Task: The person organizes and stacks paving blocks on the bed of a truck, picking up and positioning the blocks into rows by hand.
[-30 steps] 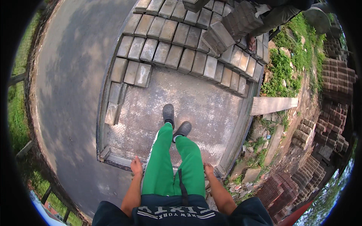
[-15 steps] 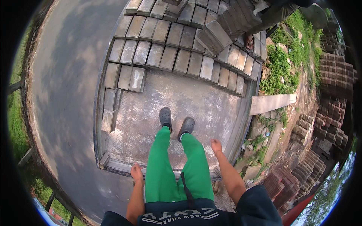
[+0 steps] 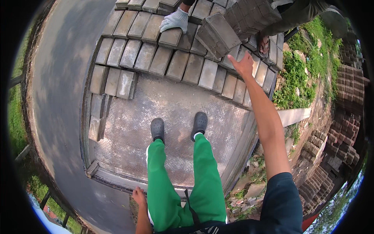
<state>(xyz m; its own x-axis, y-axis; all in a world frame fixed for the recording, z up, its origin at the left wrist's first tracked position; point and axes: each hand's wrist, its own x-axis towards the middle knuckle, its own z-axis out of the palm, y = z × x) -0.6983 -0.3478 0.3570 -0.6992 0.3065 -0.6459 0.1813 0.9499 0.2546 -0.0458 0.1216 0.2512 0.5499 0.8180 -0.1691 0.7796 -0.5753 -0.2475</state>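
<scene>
My right hand (image 3: 243,64) reaches out with thumb and fingers apart, just short of a tilted stack of grey concrete paving blocks (image 3: 226,33). Nothing is in it. Beside my left thigh hangs my left hand (image 3: 139,196), fingers loosely bent and holding nothing. Rows of paving blocks (image 3: 189,69) stand ahead of me on the metal truck bed (image 3: 171,103). A co-worker's white-gloved hand (image 3: 175,22) rests on one block at the far side.
Another person's sandaled foot (image 3: 263,45) stands on the blocks at far right, beside a larger block stack (image 3: 249,17). A few blocks (image 3: 113,82) line the left edge. A plank (image 3: 294,116) juts out right, toward brown stacks (image 3: 315,144). Pavement (image 3: 58,97) lies left.
My right hand has swung up and forward from beside my thigh toward the tilted blocks. My feet have moved apart. A co-worker's gloved hand has come onto the blocks.
</scene>
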